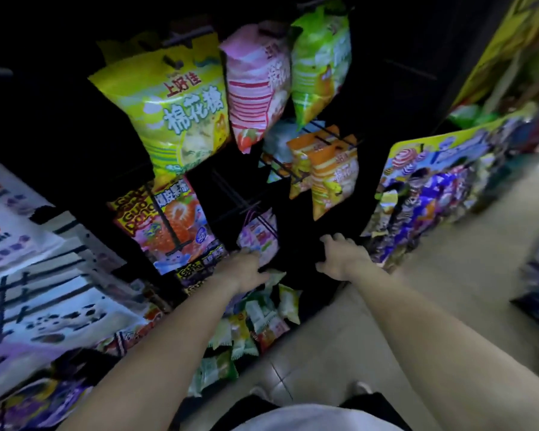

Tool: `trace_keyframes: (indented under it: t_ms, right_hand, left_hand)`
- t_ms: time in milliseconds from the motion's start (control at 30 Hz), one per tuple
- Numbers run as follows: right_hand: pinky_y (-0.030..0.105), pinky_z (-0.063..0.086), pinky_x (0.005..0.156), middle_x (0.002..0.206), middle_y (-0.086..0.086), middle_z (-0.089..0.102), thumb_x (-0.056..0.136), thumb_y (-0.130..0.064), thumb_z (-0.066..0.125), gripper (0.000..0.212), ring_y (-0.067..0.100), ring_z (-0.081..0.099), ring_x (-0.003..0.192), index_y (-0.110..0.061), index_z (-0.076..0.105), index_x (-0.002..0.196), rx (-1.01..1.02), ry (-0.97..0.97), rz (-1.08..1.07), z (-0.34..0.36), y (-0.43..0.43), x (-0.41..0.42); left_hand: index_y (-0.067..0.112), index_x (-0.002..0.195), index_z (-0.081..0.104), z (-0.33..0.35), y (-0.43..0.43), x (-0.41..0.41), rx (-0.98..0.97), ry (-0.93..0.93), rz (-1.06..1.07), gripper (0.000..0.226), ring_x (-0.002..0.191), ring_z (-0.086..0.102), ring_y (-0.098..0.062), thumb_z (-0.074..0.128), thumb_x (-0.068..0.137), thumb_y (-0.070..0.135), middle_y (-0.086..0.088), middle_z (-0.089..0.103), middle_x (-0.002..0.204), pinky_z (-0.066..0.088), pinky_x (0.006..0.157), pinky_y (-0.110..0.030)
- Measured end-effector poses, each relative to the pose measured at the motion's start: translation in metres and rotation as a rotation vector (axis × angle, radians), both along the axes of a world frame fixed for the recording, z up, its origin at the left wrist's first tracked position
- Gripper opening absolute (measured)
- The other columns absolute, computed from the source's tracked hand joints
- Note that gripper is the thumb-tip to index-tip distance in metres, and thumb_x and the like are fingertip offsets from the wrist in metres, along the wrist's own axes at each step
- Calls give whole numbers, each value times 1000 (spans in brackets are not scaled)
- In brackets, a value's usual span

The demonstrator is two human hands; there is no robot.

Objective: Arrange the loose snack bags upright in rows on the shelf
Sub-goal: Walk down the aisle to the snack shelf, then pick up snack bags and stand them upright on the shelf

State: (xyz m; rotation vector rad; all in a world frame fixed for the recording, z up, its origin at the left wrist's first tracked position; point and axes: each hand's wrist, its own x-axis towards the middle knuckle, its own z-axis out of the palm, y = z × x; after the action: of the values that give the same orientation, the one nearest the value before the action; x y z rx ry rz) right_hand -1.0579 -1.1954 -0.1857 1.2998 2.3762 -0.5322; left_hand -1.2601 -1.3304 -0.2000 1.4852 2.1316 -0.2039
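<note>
Both arms reach down toward a dark display rack [296, 213] hung with snack bags. My left hand [246, 267] touches the lower edge of a pink-and-white bag [259, 236] on a hook; whether it grips the bag is unclear. My right hand [339, 253] is spread in the dark gap to the right of that bag, holding nothing I can see. Below the hands, several small green, white and yellow loose snack bags [255, 315] lie jumbled on the lowest shelf. Above hang a large yellow-green bag [175, 113], a pink striped bag [255, 85] and orange bags [327, 175].
A strawberry-print bag [171, 225] hangs left of the pink one. White shelving with blurred packs fills the left side [28, 275]. A candy display panel [433, 194] stands at the right. Beige tiled floor [417, 290] runs along the aisle.
</note>
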Motion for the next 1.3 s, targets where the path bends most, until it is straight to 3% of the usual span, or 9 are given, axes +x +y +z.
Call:
trace_keyframes:
  t_ms: [133,300,467,633,833,1067,1200,1300]
  right_hand:
    - [52,43,101,146,13,37,87,-51,63,83,39,40,132,-19,25,153,-13,-15,-30,-10,0,41]
    - [53,44,99,144,14,38,86,-50,63,83,41,41,130,-19,24,153,-17,-18,67,-27,11,75]
    - [52,43,100,145,13,39,87,-50,62,79,39,42,131,-20,27,152,-44,14,143,-74,23,84]
    - [51,44,99,142,14,41,86,-48,62,78,40,43,129,-19,30,150,-83,31,84,-170,25,87]
    - [48,46,98,140,12,43,84,-48,62,78,38,46,126,-21,30,150,-99,32,10,-344,33,61]
    - [49,46,98,140,13,42,83,-48,63,77,38,46,123,-19,33,148,-56,27,10,-526,36,29]
    - [47,47,98,141,12,41,84,-48,63,78,37,46,124,-20,32,149,-6,15,-20,-577,19,37]
    - [46,45,99,142,13,41,85,-48,62,78,37,46,127,-20,30,150,23,24,-50,-580,-8,52]
  left_hand:
    - [19,152,27,-7,10,30,-11,-42,-23,85,143,29,-31,44,85,68,-8,25,159,37,108,-47]
    - [19,154,23,-23,14,74,-18,-35,-5,74,143,28,-31,46,94,56,-9,21,160,35,104,-37]
    - [18,154,24,-68,19,104,-27,-54,69,71,140,30,-32,49,96,52,-12,27,157,37,105,-39]
    - [21,150,31,-169,28,109,-94,-87,44,72,131,39,-32,51,90,55,-11,38,147,43,99,-40]
    - [17,143,37,-339,45,75,-110,-33,-6,67,136,34,-32,52,91,55,-13,34,151,39,105,-44]
    - [15,138,43,-520,66,39,-55,26,-5,70,130,41,-32,53,83,58,-14,41,145,43,100,-43]
    - [17,145,37,-574,49,44,25,56,8,69,134,39,-32,54,90,54,-12,37,149,43,101,-44]
    - [19,148,34,-578,17,55,80,67,-2,67,137,36,-30,52,93,53,-9,34,151,41,103,-43]
